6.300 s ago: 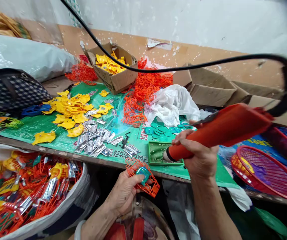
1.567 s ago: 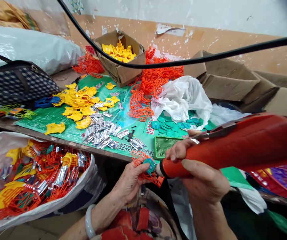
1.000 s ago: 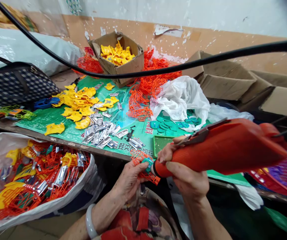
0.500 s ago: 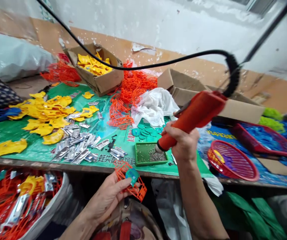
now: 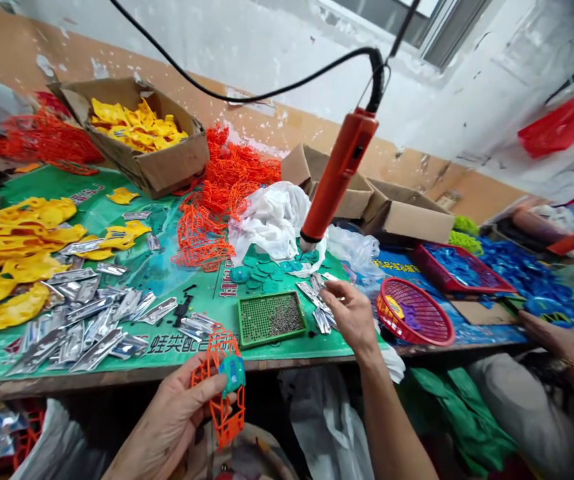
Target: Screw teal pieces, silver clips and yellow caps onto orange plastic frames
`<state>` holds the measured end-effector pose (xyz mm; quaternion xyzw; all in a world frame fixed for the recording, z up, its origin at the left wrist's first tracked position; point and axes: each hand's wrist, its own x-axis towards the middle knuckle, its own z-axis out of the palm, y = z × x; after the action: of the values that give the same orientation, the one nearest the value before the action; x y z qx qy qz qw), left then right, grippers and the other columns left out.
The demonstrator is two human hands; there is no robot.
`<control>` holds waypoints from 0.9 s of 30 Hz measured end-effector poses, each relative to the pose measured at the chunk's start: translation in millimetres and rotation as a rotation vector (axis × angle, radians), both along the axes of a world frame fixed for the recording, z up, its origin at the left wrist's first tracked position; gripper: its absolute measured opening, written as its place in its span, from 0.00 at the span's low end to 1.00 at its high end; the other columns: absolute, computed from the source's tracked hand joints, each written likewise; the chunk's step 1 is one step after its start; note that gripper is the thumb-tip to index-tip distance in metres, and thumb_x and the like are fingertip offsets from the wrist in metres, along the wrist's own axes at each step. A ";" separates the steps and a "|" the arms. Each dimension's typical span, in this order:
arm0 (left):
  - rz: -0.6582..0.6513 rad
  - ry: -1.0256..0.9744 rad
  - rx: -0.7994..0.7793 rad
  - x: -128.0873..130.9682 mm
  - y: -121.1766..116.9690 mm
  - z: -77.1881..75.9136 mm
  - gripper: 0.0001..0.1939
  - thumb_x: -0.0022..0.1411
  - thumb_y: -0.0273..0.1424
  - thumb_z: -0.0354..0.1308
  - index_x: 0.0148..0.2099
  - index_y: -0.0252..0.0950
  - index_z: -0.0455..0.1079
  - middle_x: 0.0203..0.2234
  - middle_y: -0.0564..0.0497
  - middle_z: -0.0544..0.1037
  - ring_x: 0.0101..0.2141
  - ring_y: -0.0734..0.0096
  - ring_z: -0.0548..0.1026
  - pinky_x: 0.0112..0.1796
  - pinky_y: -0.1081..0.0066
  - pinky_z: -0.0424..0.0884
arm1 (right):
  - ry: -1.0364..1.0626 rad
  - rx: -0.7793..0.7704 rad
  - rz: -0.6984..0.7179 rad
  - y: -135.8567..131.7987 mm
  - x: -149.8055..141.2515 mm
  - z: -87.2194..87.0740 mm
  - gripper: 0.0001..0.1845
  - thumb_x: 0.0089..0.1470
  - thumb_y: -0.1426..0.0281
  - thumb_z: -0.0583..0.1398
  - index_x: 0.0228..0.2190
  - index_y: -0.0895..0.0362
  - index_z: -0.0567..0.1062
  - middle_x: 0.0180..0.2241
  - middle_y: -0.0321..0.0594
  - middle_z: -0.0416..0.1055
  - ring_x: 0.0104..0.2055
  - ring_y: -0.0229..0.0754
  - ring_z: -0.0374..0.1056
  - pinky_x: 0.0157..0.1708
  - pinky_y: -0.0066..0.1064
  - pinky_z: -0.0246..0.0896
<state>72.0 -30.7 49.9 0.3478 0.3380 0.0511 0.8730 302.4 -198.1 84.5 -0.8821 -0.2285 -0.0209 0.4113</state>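
Note:
My left hand (image 5: 179, 407) is closed on an orange plastic lattice frame (image 5: 229, 423), its thumb pressing against a teal plastic piece (image 5: 233, 373) set on it. Out over the table's right part, my right hand (image 5: 351, 317) has its fingers curled together beside several shiny silver strips (image 5: 321, 313); whether one is pinched cannot be made out. A red electric screwdriver (image 5: 334, 177) hangs tip down from a black cable, apart from both hands. Small screws (image 5: 287, 315) lie in a green mesh tray (image 5: 247, 340) between the hands.
Yellow parts (image 5: 27, 233) and silver strips (image 5: 87, 320) are heaped on the left. Behind stand cardboard boxes (image 5: 177, 163), orange frames (image 5: 237, 173) and a white cloth bag (image 5: 271, 217). To the right are a red basket (image 5: 437, 327) and another person's hand (image 5: 549, 333).
My right hand has let go of the screwdriver, which now hangs free, and has moved down to the silver strips. My left hand still holds the orange frame. The view has turned right.

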 end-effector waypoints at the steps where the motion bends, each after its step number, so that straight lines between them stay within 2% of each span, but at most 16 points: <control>1: 0.002 0.005 0.002 1.3 0.3 -0.4 0.20 0.44 0.28 0.73 0.42 0.36 0.76 0.30 0.50 0.82 0.26 0.70 0.78 0.30 0.73 0.77 | -0.003 -0.069 -0.013 -7.2 -0.4 -7.3 0.15 0.54 0.61 0.56 0.35 0.59 0.76 0.34 0.45 0.76 0.36 0.44 0.72 0.38 0.34 0.64; 3: 0.002 0.009 0.007 3.8 -0.4 -0.6 0.20 0.44 0.28 0.73 0.41 0.36 0.76 0.29 0.51 0.82 0.26 0.70 0.78 0.30 0.74 0.76 | -0.009 -0.192 -0.048 -16.9 -2.8 -19.2 0.11 0.53 0.65 0.57 0.29 0.58 0.77 0.32 0.45 0.76 0.35 0.46 0.72 0.38 0.34 0.62; 7: 0.009 0.019 0.031 6.4 -4.0 1.9 0.19 0.43 0.28 0.73 0.41 0.37 0.77 0.28 0.52 0.82 0.24 0.71 0.78 0.30 0.74 0.75 | -0.009 -0.435 -0.135 -17.8 -10.3 -31.6 0.06 0.52 0.68 0.59 0.30 0.57 0.76 0.36 0.50 0.75 0.41 0.51 0.71 0.38 0.36 0.58; 10: 0.007 0.014 0.037 5.6 -5.0 3.7 0.19 0.45 0.29 0.73 0.42 0.37 0.76 0.28 0.52 0.82 0.25 0.71 0.77 0.31 0.74 0.75 | 0.024 -0.517 -0.160 -11.3 -12.8 -35.0 0.06 0.52 0.70 0.60 0.34 0.57 0.75 0.37 0.50 0.75 0.42 0.52 0.70 0.37 0.36 0.57; 12: 0.017 0.012 0.039 4.2 -4.4 3.8 0.20 0.45 0.30 0.73 0.43 0.37 0.76 0.29 0.52 0.82 0.26 0.72 0.77 0.32 0.74 0.75 | 0.054 -0.510 -0.156 -9.1 -10.9 -36.8 0.09 0.51 0.71 0.59 0.36 0.56 0.75 0.36 0.49 0.75 0.41 0.51 0.70 0.36 0.35 0.56; 15: 0.047 0.016 0.046 2.2 -2.8 2.6 0.21 0.47 0.30 0.72 0.45 0.38 0.74 0.32 0.52 0.81 0.28 0.72 0.78 0.33 0.73 0.76 | 0.111 -0.414 -0.123 -12.0 -3.3 -39.2 0.12 0.49 0.72 0.60 0.38 0.56 0.75 0.31 0.44 0.73 0.36 0.48 0.69 0.34 0.35 0.55; 19: 0.062 0.023 0.042 1.2 -1.6 0.8 0.22 0.48 0.31 0.72 0.47 0.38 0.73 0.31 0.53 0.81 0.27 0.73 0.77 0.32 0.74 0.75 | 0.245 -0.165 -0.020 -23.8 4.7 -37.8 0.18 0.48 0.67 0.60 0.41 0.59 0.73 0.22 0.33 0.64 0.27 0.41 0.63 0.29 0.32 0.56; 23: 0.062 0.013 0.026 2.9 -3.4 1.1 0.24 0.47 0.30 0.72 0.47 0.40 0.72 0.32 0.54 0.81 0.26 0.73 0.77 0.31 0.74 0.75 | 0.411 0.082 0.091 -27.9 -5.8 -29.8 0.31 0.48 0.56 0.60 0.50 0.61 0.69 0.23 0.30 0.60 0.20 0.35 0.57 0.19 0.28 0.55; 27: 0.074 -0.040 0.030 4.9 -7.5 1.7 0.22 0.48 0.30 0.71 0.46 0.39 0.73 0.32 0.54 0.80 0.25 0.75 0.76 0.31 0.75 0.74 | 0.750 0.416 0.274 -9.2 -32.8 -25.1 0.30 0.45 0.58 0.66 0.48 0.56 0.71 0.26 0.31 0.62 0.21 0.32 0.58 0.15 0.23 0.55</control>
<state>76.9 -38.1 51.6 0.3470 0.3323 0.0951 0.8718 269.6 -207.3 59.3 -0.6888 -0.1691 0.3094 0.6334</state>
